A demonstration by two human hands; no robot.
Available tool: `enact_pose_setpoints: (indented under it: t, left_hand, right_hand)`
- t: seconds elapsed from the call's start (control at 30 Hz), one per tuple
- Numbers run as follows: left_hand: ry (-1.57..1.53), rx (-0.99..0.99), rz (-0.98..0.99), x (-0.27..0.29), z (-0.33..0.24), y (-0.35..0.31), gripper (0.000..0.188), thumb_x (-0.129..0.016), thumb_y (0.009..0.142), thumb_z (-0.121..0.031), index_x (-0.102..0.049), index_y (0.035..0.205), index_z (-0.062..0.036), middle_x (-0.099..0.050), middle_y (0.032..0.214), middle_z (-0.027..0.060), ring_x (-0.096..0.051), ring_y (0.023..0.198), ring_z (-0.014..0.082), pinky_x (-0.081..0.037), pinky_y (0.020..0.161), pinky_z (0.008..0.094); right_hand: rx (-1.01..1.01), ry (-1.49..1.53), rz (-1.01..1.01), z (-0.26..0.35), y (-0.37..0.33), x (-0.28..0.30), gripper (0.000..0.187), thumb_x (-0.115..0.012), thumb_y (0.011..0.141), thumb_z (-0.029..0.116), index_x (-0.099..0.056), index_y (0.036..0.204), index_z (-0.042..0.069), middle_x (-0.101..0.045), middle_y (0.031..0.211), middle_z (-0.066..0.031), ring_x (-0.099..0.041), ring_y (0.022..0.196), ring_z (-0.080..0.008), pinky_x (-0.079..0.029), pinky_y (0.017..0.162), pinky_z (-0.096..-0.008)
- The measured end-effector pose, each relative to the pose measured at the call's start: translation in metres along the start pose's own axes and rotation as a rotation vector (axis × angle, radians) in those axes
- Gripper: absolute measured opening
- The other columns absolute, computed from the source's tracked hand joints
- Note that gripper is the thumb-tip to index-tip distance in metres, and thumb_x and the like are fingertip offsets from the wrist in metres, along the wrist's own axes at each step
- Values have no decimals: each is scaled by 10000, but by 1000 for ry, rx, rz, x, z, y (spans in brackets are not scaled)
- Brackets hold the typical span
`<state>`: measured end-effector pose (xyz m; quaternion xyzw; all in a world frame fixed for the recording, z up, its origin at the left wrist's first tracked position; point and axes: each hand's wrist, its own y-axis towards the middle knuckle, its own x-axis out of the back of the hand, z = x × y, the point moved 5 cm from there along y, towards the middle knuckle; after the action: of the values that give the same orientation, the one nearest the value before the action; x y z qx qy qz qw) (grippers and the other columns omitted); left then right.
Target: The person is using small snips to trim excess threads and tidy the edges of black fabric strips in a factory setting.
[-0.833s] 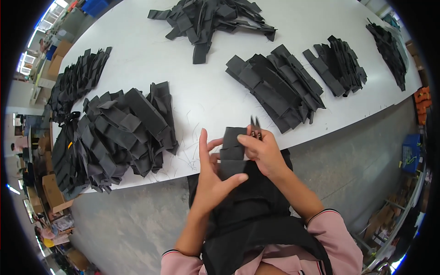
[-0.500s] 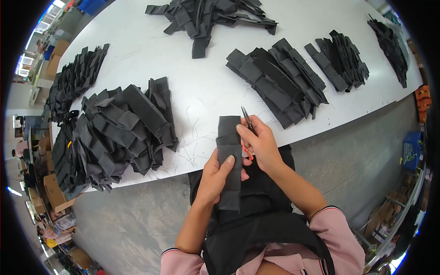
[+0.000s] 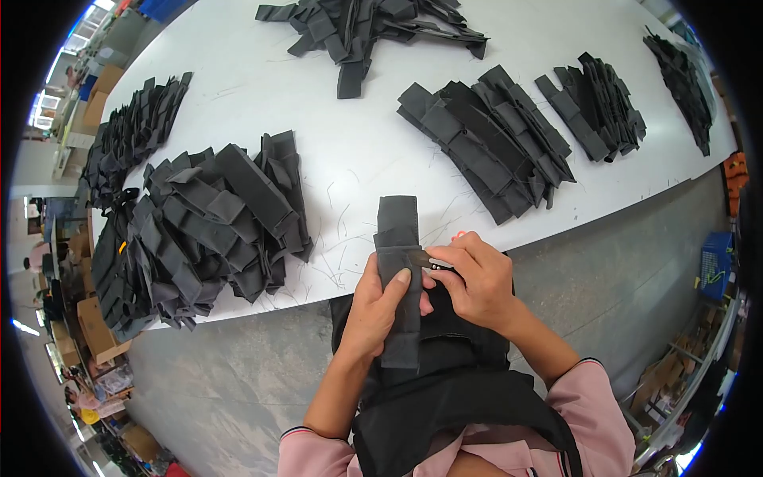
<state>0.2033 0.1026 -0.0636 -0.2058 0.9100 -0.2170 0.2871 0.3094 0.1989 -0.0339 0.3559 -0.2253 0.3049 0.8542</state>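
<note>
A dark grey fabric strip (image 3: 396, 215) with folded, layered sections stands lengthwise in front of me, its upper end over the table edge. My left hand (image 3: 377, 306) is closed round its lower half, thumb pressed flat on the front. My right hand (image 3: 477, 278) grips thread snips (image 3: 421, 257), whose dark blades lie against the strip's right edge, close to my left thumb. A bit of the snips' orange-red part shows above the right knuckles; the rest is hidden in the fingers.
On the white table (image 3: 350, 143) lie a large heap of similar strips (image 3: 214, 215) at left, a fanned pile (image 3: 489, 143) at right, a smaller pile (image 3: 600, 107) beyond it and a far heap (image 3: 358, 32). Cut threads are scattered near the strip. A blue basket (image 3: 715, 265) stands at right.
My right hand has moved down and turned, bringing the snips from pointing away over the table to pointing left at the strip's edge. My left hand keeps its hold.
</note>
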Motion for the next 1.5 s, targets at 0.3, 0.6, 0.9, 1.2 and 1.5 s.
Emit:
enact_pose_setpoints:
  t: [0.3,0.6,0.9,1.2,1.5]
  left_hand:
    - [-17,-1,0,4,1,-2,231,-438,951,-107,-389,1153,-4,-604,890,112,-584,677,145,-494,640,265]
    - [17,-18,13,1,6,-3,229,-430,958,-88,-367,1162,-6,-562,921,100,-580,709,135,-495,646,252]
    - [38,-17,-39,1,3,-4,265,-481,945,-86,-426,1191,-2,-556,1046,69,-544,916,110,-452,818,252]
    - [112,-55,-22,0,2,-3,241,-426,947,-46,-361,1170,19,-555,918,101,-575,704,132,-489,649,250]
    - [88,-25,26,1,6,-2,253,-444,932,-31,-366,1167,24,-562,903,92,-567,676,129,-481,635,240]
  right_hand:
    - [-36,15,-80,4,-6,0,268,-698,663,23,-649,923,63,-535,722,-37,-526,562,-193,-412,499,-290]
    - [1,-13,-18,12,3,-10,311,-706,664,27,-642,967,56,-550,793,-37,-540,573,-177,-423,512,-290]
    - [47,-26,21,14,1,-15,309,-714,641,45,-654,945,45,-550,794,-37,-544,571,-175,-430,509,-285]
    - [-64,67,-32,9,-5,-14,308,-710,643,35,-655,946,44,-539,762,-45,-546,565,-190,-437,498,-288]
    - [23,45,9,5,1,-9,310,-698,635,23,-656,942,49,-533,737,-39,-539,552,-185,-433,499,-285]
